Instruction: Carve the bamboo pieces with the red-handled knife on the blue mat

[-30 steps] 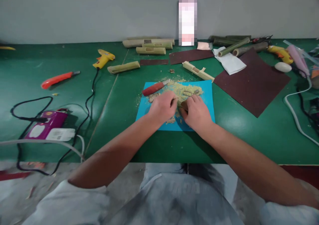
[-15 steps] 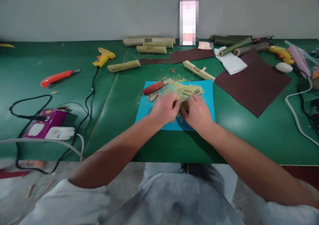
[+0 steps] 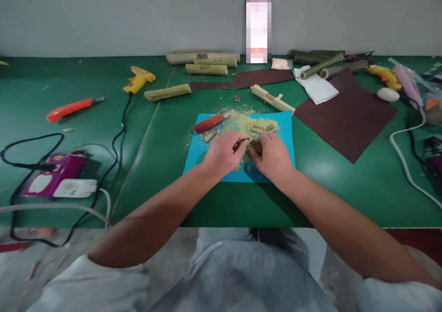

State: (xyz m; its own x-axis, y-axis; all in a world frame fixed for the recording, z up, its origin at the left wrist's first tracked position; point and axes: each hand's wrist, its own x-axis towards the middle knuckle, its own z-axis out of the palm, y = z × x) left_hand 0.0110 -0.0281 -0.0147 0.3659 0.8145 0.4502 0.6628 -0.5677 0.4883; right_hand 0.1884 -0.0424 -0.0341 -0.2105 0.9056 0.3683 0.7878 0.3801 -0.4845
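Looking down from the head camera, the view shows two bare forearms reaching over a green table (image 3: 165, 164) to a blue sheet (image 3: 203, 153) in the middle. The left hand (image 3: 223, 153) and the right hand (image 3: 272, 155) meet over the sheet, knuckles up and almost touching. The right hand's grip is closed on a small brown bamboo piece (image 3: 255, 146), held just above the sheet. The left hand's grip is pinched shut on what looks like a thin dark stick (image 3: 241, 141), its tip against the piece.

Compared with a second ago, little has changed. Both hands have stayed over the same spot on the sheet. The left hand has turned slightly, so the stick now shows between its fingers, where earlier they hid most of it. The bamboo piece has not left the right hand. The whole scene has slid a little to the left in the frame, which is a head movement and not a shift of the things. The small change suggests fine work on one spot of the piece, not yet done.

Pale shavings (image 3: 248, 123) lie heaped on the far half of the sheet. A red-handled knife (image 3: 209, 123) rests at its far left corner, untouched. Further off lie cut bamboo tubes (image 3: 167, 92), a yellow glue gun (image 3: 138, 79), an orange cutter (image 3: 71, 109) and dark sandpaper (image 3: 345, 114).
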